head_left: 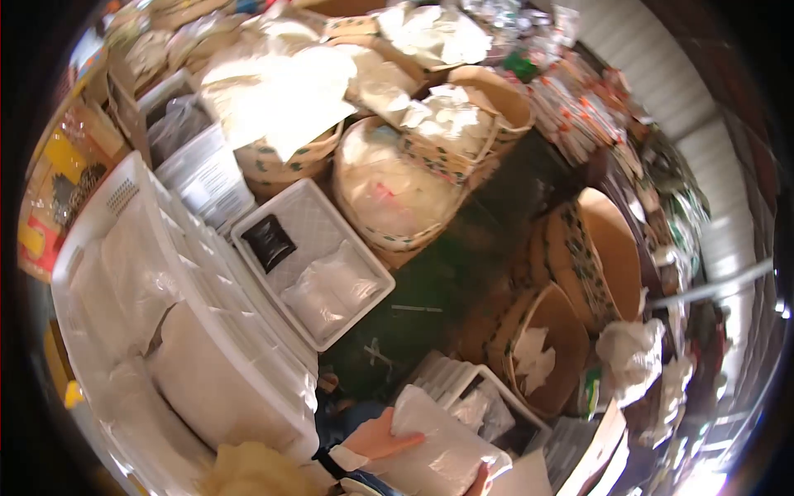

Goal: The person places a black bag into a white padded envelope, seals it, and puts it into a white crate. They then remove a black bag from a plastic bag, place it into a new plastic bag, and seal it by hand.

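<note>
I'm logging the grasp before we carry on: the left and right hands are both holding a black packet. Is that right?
Not the colour: the head view shows a white packet between the left hand and right hand. Both do hold it. The black packet lies in the white tray.

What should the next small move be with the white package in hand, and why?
Probably shift the white package toward the large white crate and lay it there: the left hand steadies one side, the right hand shows at another, and similar-looking pale bags already lie in that crate.
</note>
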Tool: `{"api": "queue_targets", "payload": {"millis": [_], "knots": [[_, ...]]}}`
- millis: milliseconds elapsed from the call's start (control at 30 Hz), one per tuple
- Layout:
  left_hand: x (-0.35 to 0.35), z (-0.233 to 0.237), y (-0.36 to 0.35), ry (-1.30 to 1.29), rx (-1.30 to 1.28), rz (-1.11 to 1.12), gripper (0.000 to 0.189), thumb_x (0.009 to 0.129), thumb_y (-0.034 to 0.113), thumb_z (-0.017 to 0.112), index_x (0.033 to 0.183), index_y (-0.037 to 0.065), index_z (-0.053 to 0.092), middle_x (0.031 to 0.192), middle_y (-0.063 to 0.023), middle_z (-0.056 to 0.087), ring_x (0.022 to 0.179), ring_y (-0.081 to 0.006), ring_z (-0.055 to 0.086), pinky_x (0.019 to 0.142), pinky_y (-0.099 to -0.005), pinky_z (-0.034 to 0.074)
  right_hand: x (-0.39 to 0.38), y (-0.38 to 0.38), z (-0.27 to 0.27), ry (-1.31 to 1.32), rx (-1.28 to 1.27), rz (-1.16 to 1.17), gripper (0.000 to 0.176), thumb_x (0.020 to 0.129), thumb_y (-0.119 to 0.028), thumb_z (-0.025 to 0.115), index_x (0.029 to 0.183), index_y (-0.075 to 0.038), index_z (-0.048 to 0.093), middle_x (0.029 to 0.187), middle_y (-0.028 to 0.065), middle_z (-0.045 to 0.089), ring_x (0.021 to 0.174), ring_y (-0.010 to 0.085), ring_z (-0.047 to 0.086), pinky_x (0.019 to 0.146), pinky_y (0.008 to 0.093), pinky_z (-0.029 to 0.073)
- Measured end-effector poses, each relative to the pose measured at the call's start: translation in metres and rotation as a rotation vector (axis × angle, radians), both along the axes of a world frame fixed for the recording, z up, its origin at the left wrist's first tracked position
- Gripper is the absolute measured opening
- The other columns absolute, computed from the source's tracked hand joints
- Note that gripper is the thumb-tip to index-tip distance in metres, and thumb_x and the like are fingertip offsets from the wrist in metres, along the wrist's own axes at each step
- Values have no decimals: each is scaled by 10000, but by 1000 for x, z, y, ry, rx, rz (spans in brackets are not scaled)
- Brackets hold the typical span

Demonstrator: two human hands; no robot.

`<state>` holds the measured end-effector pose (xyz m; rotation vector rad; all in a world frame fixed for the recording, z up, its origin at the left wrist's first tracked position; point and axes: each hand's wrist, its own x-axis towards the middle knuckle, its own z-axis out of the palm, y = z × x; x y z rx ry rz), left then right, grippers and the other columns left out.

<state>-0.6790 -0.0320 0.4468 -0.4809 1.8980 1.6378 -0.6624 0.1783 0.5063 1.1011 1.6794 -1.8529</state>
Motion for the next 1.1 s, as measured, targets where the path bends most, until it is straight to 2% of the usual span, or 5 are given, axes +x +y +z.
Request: {"api": "queue_targets", "payload": {"millis": [333, 567, 667, 1000, 1100], "knots": [[-67, -43, -54, -233, -44, 699, 863, 676, 639, 650, 1232, 20, 419, 1045, -210, 621, 974, -364, 605, 851, -389, 465, -242, -40, -100, -312, -404, 520, 559, 844, -292, 601, 1287, -29, 383, 1192, 148, 528, 1093, 287, 520, 926, 424, 437], [-151, -81, -109, -454, 106, 749, 910, 691, 637, 643, 1266, -20, 386, 1078, -218, 606, 1012, -325, 596, 878, -366, 446, -327, -92, -182, -498, -536, 604, 486, 845, -201, 618, 1262, -55, 414, 1190, 110, 543, 1090, 276, 539, 945, 449, 436], [-171, -187, -130, -302, -54, 884, 921, 692, 638, 640, 1259, -43, 391, 1103, -243, 586, 1040, -331, 578, 891, -364, 436, -345, -142, -230, -542, -602, 592, 467, 867, -217, 596, 1271, -64, 418, 1212, 103, 533, 1114, 269, 522, 950, 441, 430], [-283, -389, -339, -471, -404, 672, 1038, 679, 773, 472, 1362, 4, 329, 1279, -230, 489, 1181, -365, 479, 1001, -374, 357, -380, -328, -465, -510, -644, 492, 512, 891, -367, 556, 1292, -72, 432, 1286, 94, 502, 1194, 279, 460, 1029, 457, 346], [-303, -441, -385, -465, -485, 604, 1031, 677, 788, 442, 1382, 45, 318, 1289, -206, 492, 1190, -359, 473, 1033, -473, 271, -387, -366, -529, -539, -630, 416, 500, 879, -359, 582, 1272, -79, 454, 1250, 88, 521, 1165, 276, 475, 1023, 446, 350]]}}
